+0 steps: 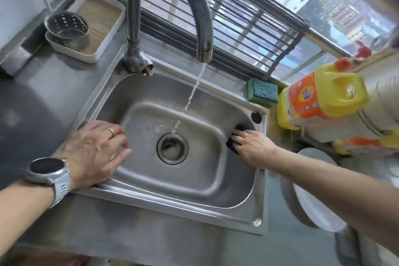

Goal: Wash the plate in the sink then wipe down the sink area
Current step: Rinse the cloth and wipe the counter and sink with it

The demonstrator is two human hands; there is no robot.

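A stainless steel sink (133, 192) is seen from above, set into a grey tabletop (36, 97). Water is being run in a thin stream (192, 95) from the curved tap (151, 6) down to the drain (172, 148) in the middle of the basin.

The left hand (95, 153) is laid on the near-left rim of the sink, its fingers spread and relaxed over the edge, so its grip is wide and nothing is held. A ring (110, 130) is worn on one finger and a grey watch (48, 169) on the wrist.

The right hand (253, 147) is pressed against the right inner wall of the basin, and a dark cloth or pad (232, 143) is held under its fingers, against the steel. Whether the fingers are curled around it cannot be told.

The white plate (317, 207) is found outside the sink, on the tabletop to the right, partly hidden beneath the right forearm.

A green sponge (262, 92) is set on the far-right corner of the sink rim, just beside a yellow detergent bottle (319, 99) with an orange label. At the far left, a perforated metal cup (67, 28) is stood in a white tray (97, 26). A barred rack (237, 21) is seen before the window behind the tap.
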